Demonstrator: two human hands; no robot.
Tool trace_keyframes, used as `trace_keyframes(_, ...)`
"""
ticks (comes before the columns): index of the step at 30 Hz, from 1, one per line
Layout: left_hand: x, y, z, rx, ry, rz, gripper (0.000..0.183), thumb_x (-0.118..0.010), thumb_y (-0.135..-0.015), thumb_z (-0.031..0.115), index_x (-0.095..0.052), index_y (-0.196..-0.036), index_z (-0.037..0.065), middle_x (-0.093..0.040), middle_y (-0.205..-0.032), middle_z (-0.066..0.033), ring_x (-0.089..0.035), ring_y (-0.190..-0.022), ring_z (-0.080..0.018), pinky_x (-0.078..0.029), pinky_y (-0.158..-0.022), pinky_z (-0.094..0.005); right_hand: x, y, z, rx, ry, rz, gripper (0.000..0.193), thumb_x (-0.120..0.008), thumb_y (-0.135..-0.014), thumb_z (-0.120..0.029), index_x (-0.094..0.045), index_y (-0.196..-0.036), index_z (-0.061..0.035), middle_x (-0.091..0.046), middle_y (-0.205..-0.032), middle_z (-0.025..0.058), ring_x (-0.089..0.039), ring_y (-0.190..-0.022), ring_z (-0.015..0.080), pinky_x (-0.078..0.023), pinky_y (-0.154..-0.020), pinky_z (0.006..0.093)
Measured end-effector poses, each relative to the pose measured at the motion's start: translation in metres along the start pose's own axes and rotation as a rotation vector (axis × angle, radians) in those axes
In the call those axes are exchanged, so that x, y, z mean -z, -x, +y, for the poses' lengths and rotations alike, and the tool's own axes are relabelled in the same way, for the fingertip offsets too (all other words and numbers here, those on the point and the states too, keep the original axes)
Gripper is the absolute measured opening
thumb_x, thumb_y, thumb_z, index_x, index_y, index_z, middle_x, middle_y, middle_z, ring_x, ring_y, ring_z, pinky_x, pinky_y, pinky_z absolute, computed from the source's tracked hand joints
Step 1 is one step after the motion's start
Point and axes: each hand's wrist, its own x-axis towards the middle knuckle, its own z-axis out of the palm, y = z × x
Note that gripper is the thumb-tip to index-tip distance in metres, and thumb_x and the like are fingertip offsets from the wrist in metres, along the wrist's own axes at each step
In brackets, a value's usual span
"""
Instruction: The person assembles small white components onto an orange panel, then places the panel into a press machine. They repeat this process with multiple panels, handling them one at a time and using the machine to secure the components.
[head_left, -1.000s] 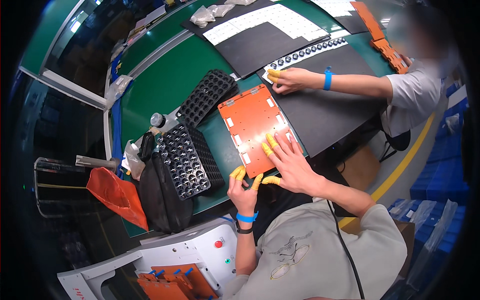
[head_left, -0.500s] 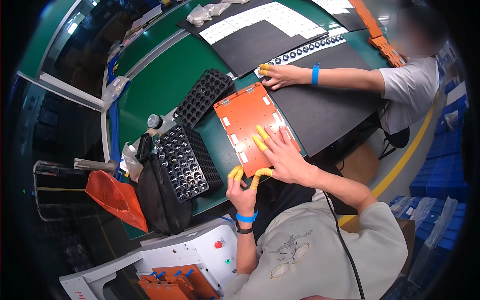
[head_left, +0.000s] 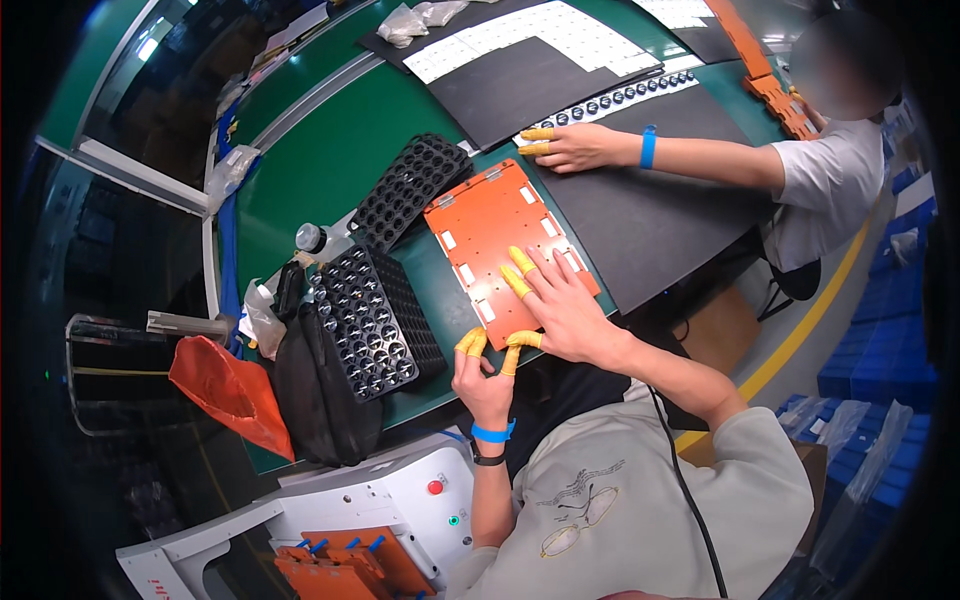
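Observation:
An orange plate (head_left: 490, 228) with white pads along both long sides and metal hinges at its far end lies on the green table. My right hand (head_left: 570, 312) rests spread across its near right part, yellow cots on several fingers. At the plate's near left corner, my left hand (head_left: 484, 382) has its yellow-capped fingers closed around the edge. The right thumb almost meets the left hand's fingers there. My palms hide the fingers' undersides.
Left of the plate stand a stacked black tray of round cells (head_left: 365, 320) and another black tray (head_left: 412, 190). A co-worker's hand (head_left: 570, 148) reaches over a black sheet (head_left: 640, 220) beside a row of round black parts (head_left: 620, 98). A white machine (head_left: 400, 500) stands below.
The co-worker's hand has drawn away from the plate's far corner, a little to the right. My hands and the plate have barely moved.

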Motion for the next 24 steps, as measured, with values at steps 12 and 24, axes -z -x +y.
trace_keyframes(12,-0.003,0.002,-0.007,-0.004,0.079,-0.008,0.038,-0.086,-0.075,0.008,-0.069,-0.108,-0.003,-0.064,-0.102,-0.0066,-0.046,-0.062,-0.0095,-0.036,-0.052,-0.0236,-0.014,0.004,0.002,0.009,-0.036,0.188,0.083,-0.061,-0.085,-0.057,-0.049,-0.142,0.0023,-0.042,-0.151,0.022,-0.031,-0.146,0.0374,-0.027,-0.117,0.0532)
trace_keyframes(24,-0.015,0.002,-0.002,-0.176,-0.069,0.089,0.046,-0.086,-0.079,0.026,-0.068,-0.106,-0.006,-0.066,-0.099,-0.0112,-0.051,-0.06,-0.0197,-0.036,-0.046,-0.029,-0.031,0.009,0.008,-0.023,-0.039,0.306,0.074,-0.059,-0.087,-0.054,-0.056,-0.134,0.0024,-0.047,-0.146,0.019,-0.032,-0.145,0.0382,-0.023,-0.119,0.0534)
